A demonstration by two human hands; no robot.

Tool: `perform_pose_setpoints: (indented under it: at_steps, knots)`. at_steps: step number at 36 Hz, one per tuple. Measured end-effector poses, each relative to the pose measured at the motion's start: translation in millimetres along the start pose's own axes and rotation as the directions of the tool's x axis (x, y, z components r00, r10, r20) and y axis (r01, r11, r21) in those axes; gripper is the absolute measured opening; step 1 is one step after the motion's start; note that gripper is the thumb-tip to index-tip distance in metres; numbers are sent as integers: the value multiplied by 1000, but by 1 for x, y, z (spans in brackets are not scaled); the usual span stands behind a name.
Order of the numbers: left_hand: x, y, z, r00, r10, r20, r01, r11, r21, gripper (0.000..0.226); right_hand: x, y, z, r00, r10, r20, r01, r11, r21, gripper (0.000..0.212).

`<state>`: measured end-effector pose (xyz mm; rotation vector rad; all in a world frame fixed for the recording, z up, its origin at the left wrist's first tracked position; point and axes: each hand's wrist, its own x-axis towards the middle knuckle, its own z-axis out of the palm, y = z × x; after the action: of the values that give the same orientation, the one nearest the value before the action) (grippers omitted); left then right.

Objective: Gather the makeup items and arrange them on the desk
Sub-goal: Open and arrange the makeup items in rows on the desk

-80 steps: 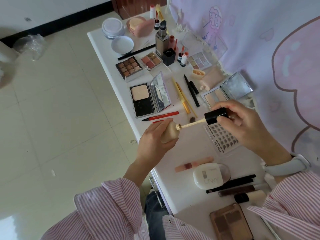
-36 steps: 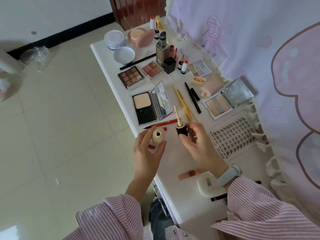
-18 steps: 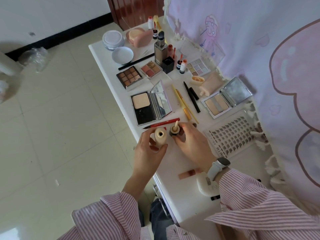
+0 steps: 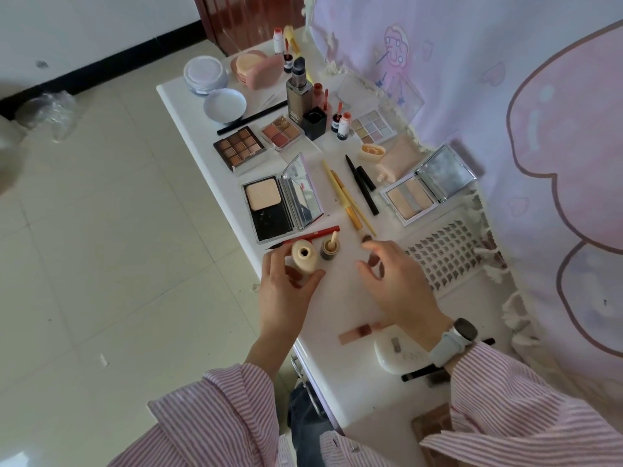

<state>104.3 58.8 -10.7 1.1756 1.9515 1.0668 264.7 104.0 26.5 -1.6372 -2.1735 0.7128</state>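
A small beige bottle (image 4: pixel 304 258) stands upright and uncapped near the desk's left edge, and my left hand (image 4: pixel 286 291) grips it from below. Right beside it its black cap (image 4: pixel 329 250) stands upside down on the desk with the beige applicator wand pointing up. My right hand (image 4: pixel 396 281) hovers just right of the cap with fingers loosely spread, holding nothing. A red pencil (image 4: pixel 310 235) lies just behind the bottle and cap.
The white desk (image 4: pixel 188 106) carries an open powder compact (image 4: pixel 283 202), eyeshadow palettes (image 4: pixel 239 148), yellow brushes (image 4: pixel 347 200), black pencils (image 4: pixel 362 183), a second open compact (image 4: pixel 426 185), a lash tray (image 4: pixel 445 256), bottles and jars at the back. A pink tube (image 4: pixel 359 332) lies near my right wrist. A curtain hangs along the right.
My right hand set the cap upside down on the desk beside the bottle, let go of it and drew back to the right. My left hand still holds the bottle.
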Motion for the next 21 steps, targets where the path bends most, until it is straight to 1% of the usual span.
perform_pose_setpoints:
  at_steps: [2, 4, 6, 8, 9, 12, 15, 18, 21]
  knots:
    - [0, 1, 1, 1000, -6, -9, 6, 1000, -2, 55, -6, 11, -12, 998, 57, -26, -58, 996, -65, 29]
    - [-2, 3, 2, 1000, -11, -18, 11, 1000, -7, 56, -8, 23, -22, 994, 86, -68, -99, 971, -218, 32]
    - [-4, 5, 3, 1000, -14, -24, 14, 1000, -12, 60, -7, 28, -30, 979, 202, -39, -202, 909, -365, 44]
    - [-8, 6, 2, 999, -20, -27, 20, 1000, 6, 67, -7, 31, -33, 941, 338, 14, -299, 850, -434, 59]
    - [-11, 6, 1, 999, -22, -31, 23, 999, 27, 70, -6, 32, -33, 924, 380, 38, -323, 832, -452, 65]
    - [-22, 4, -3, 997, 19, -73, -9, 991, 133, 70, -3, 32, -28, 887, 448, 116, -355, 819, -450, 76]
    - [-31, -3, -7, 991, 81, -105, -50, 963, 265, 66, 3, 31, -25, 848, 497, 186, -389, 821, -418, 76]
    - [-37, -9, -9, 994, 77, -74, -46, 937, 346, 61, 6, 28, -25, 810, 546, 216, -447, 812, -376, 74]
    - [-42, -15, -9, 998, 61, -2, -55, 916, 397, 60, 6, 27, -26, 783, 578, 231, -502, 806, -314, 73]
